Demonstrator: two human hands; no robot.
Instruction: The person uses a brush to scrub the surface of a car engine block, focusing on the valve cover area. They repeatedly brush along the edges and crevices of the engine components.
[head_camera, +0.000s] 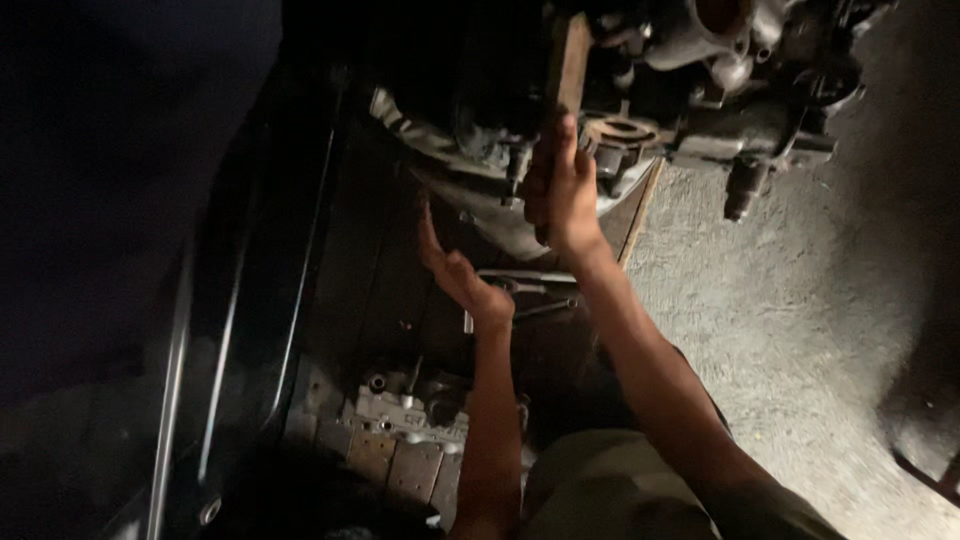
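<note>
A dim workshop floor of rough grey concrete (790, 330) lies on the right, with dark wooden boards (360, 290) on the left, where a small grey metal casting (405, 415) sits nearest the person. Farther on, the left hand (455, 272) stretches flat and open over the boards, near a wrench (525, 285) lying there. Farthest, the right hand (562, 185) has its grip clamped on a wooden handle (572, 65) standing against a greasy engine block (690, 90).

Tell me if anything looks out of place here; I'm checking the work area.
Loose wrenches lie on the dark floor just beyond the left hand. The right hand grips a wooden bar wedged against the engine block.
</note>
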